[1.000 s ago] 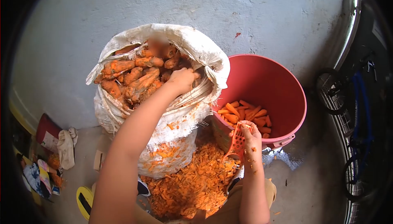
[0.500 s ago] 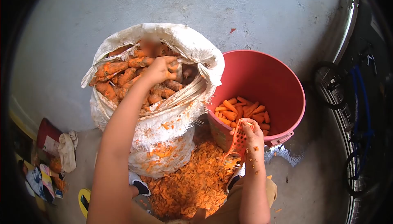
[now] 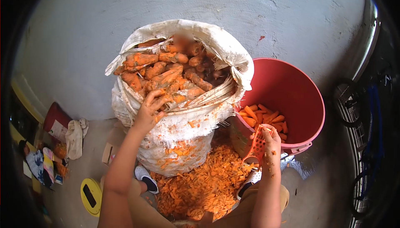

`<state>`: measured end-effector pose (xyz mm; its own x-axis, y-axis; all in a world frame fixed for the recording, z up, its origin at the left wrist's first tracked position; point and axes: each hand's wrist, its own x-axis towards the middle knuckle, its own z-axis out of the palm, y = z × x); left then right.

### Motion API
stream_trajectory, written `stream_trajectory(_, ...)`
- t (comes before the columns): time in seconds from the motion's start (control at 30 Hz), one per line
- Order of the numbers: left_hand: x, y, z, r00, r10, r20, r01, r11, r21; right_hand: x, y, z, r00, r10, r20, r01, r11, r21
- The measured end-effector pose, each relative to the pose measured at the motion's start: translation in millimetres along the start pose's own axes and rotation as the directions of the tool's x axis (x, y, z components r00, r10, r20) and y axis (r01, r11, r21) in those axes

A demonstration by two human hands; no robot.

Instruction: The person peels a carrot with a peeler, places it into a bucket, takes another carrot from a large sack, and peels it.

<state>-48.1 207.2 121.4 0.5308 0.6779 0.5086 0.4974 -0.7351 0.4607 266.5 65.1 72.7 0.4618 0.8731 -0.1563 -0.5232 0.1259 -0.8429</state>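
My left hand [image 3: 149,112] is at the front rim of a white woven sack [image 3: 179,124], its fingers curled round an orange carrot that shows between them. Unpeeled, dirty carrots [image 3: 166,76] fill the sack. My right hand [image 3: 270,138] grips an orange grater-like peeler [image 3: 256,144] with round holes, in front of a red bucket [image 3: 291,86]. Peeled carrots [image 3: 271,117] lie at the bucket's bottom. Below the sack and the peeler is a large heap of orange peelings [image 3: 200,186].
A yellow round object [image 3: 91,196] with a dark slot stands at the lower left. Beyond it are a cardboard box [image 3: 109,151], a pale cloth [image 3: 75,138] and a dark red container [image 3: 56,121]. A bicycle [image 3: 371,144] is at the right, a blue-grey wall [image 3: 104,15] behind.
My left hand has come from inside the sack to its front rim with a carrot. My right hand still holds the peeler by the bucket. The whole view has shifted slightly.
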Motion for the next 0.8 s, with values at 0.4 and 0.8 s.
stream_trajectory(0.4,-11.1,20.0,27.1,0.905,-0.355,-0.233,0.257,0.894,-0.366,-1.3,4.1,9.6,1.000,0.021,0.012,-0.020,0.998,-0.062)
stream_trajectory(0.8,-16.3,33.0,44.9,0.905,-0.339,-0.255,0.254,0.915,-0.314,-2.1,5.6,10.0,0.999,0.025,0.033,-0.024,0.999,-0.036)
